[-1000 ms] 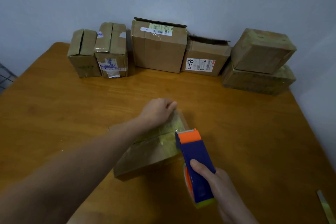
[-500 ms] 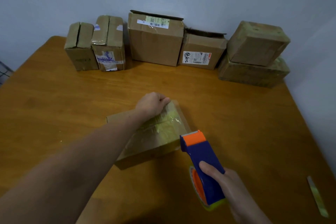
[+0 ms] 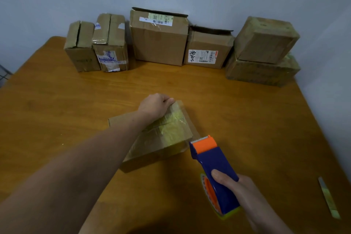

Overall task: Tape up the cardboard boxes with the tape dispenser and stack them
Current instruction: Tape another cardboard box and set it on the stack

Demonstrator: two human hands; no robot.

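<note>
The wooden table point(image 3: 247, 119) is carrying the whole job. The flat box point(image 3: 171, 131) is lying near its middle, and the untaped boxes are waiting along the far wall. The left hand point(image 3: 154, 105) is curling its fingers over the flat box's far edge and pinning it down. The right hand point(image 3: 237, 186) is wrapping its fingers round the handle of the tape dispenser point(image 3: 214, 165). The dispenser's orange cutter is sitting just beside the box's near right corner. A clear film seems to be running from the box to the blade, though that is hard to tell.

The step in hand is probably finishing this strip. It is likely calling for tension on the tape, a downward tilt of the blade against the box's side for a clean cut, then a rub-down of the loose end. The left hand is best pressing firmly so that the light box is not sliding.

The large box point(image 3: 158, 40) is showing a white barcode label and a greenish sticker, with print too small to read. The smaller box point(image 3: 207, 51) beside it is wearing a white label with handwriting ending in "6802". A narrow box point(image 3: 111, 43) is bearing blue print that is unreadable. The two stacked boxes point(image 3: 266, 40) on the right are showing no legible marks.
</note>
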